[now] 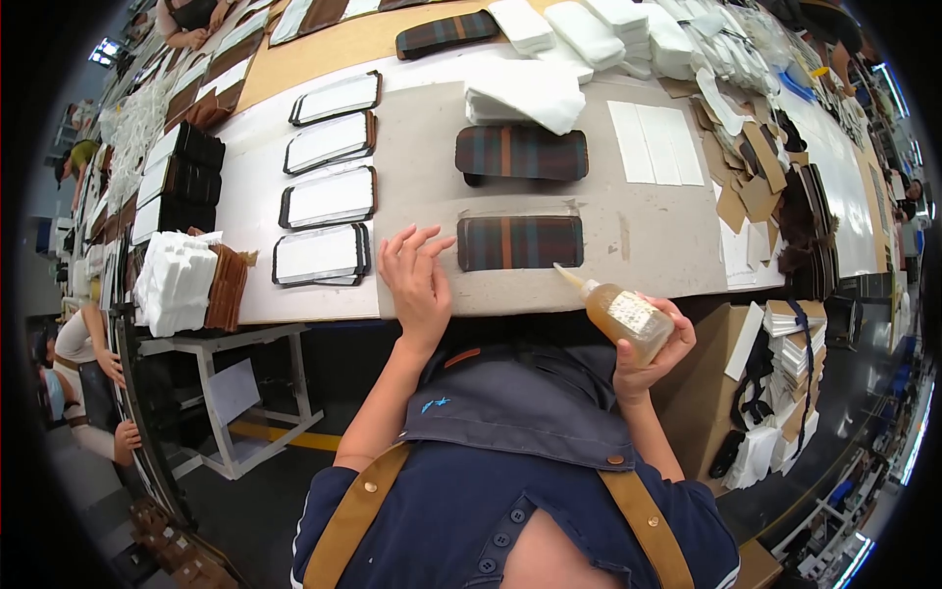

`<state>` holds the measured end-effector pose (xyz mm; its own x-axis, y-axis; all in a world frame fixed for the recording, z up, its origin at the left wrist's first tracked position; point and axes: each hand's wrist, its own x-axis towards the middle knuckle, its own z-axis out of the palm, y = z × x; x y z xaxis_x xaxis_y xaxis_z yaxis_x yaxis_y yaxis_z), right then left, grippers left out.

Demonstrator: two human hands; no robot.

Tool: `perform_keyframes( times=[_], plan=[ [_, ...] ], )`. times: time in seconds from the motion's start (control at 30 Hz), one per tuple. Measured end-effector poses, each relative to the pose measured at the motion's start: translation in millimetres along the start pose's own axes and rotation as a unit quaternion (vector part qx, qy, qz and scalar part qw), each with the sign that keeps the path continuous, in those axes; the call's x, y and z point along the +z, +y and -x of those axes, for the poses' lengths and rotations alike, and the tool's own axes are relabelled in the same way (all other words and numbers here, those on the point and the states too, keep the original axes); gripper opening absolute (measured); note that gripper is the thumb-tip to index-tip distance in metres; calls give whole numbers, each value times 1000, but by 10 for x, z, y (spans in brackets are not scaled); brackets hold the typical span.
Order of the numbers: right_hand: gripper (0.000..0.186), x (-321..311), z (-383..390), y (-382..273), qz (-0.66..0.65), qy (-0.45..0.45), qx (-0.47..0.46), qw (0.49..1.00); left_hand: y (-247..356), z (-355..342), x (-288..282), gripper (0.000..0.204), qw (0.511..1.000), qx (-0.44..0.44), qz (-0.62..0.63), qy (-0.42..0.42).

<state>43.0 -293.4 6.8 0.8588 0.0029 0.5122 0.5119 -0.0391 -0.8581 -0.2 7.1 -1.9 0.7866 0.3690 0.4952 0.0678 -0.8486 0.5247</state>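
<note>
Your right hand (655, 346) is wrapped around a glue bottle (626, 316), fingers closed on its amber body, held just off the near edge of the worktop (257, 211). The bottle is tilted so its pale nozzle points up and left, the tip reaching the lower right corner of the plaid piece (519, 242) that lies on the grey mat (648, 236) close to the worktop's near edge.

Your left hand (417, 280) rests flat on the mat with fingers loose and spread, gripping nothing. The fingertips (432, 241) sit just beside the left end of that plaid piece; whether they touch it cannot be told.

A second plaid piece (521, 152) lies further back on the same mat, with a stack of white foam pads (525, 95) behind it, and three white strips (655, 143) to its right. Left of the mat, four dark-rimmed white panels (327, 201) run in a column from the near edge toward the far one (each slightly askew). At the worktop's left end sit white stacks (174, 282) and brown pieces (227, 287); the right end holds a heap of brown and white offcuts (751, 167).
</note>
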Motion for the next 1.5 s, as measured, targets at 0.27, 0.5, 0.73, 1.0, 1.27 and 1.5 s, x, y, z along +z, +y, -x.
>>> perform_keyframes(
  times=[0.27,0.5,0.73,1.0,1.27,1.5],
  plan=[
    [85,320,40,97,-30,-90,-56,994,5,12,-17,40,1000,-10,7,3],
    [88,652,71,160,-70,-159,-91,981,6,10,-27,42,1000,-14,21,7],
    [87,719,-81,93,-158,1,124,980,-25,8,-8,46,999,-11,30,10],
    [60,-743,-914,861,198,216,134,946,-6,12,-33,44,999,-11,31,8],
    [46,-228,-1474,698,359,183,-137,905,4,-7,-39,43,1000,-8,22,4],
    [23,1651,-1985,431,182,-145,-190,954,9,-33,-28,43,999,-1,45,12]
  ],
)
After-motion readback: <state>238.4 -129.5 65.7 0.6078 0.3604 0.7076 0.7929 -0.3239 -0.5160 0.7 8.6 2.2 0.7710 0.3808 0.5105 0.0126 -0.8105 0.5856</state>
